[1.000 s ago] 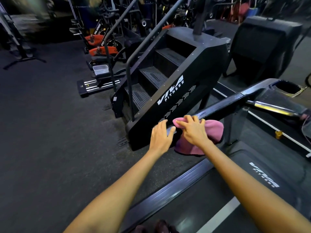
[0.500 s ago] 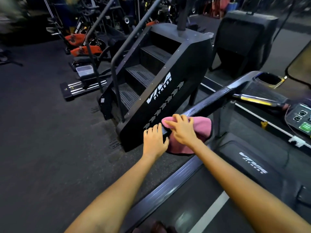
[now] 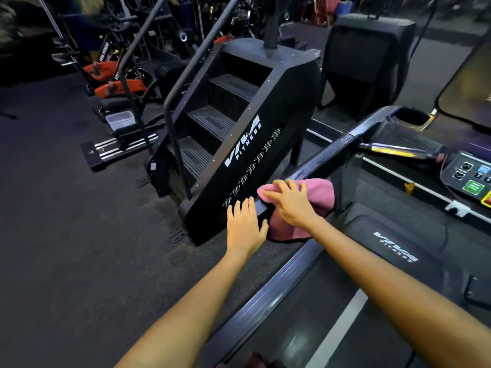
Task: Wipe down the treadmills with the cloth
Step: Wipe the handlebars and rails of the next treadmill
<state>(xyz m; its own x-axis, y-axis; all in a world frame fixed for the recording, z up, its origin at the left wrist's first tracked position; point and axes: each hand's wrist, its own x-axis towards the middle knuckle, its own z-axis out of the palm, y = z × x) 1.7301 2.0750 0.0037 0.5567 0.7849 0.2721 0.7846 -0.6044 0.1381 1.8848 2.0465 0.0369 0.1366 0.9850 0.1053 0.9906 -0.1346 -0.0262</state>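
Treadmill handrail (image 3: pixel 326 158) under crumpled pink cloth (image 3: pixel 320 193).

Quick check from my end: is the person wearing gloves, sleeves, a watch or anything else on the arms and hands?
Nothing is worn. The left hand and right hand are bare, no gloves, rings or watch visible. Both forearms are bare up to the frame edge, no sleeves in view.

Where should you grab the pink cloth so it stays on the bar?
Probably from above, where the pink cloth is draped over the treadmill handrail. Its ends hang down both sides, so fingers curled over the top press it onto the bar. The right hand already lies there; the left hand rests beside it.
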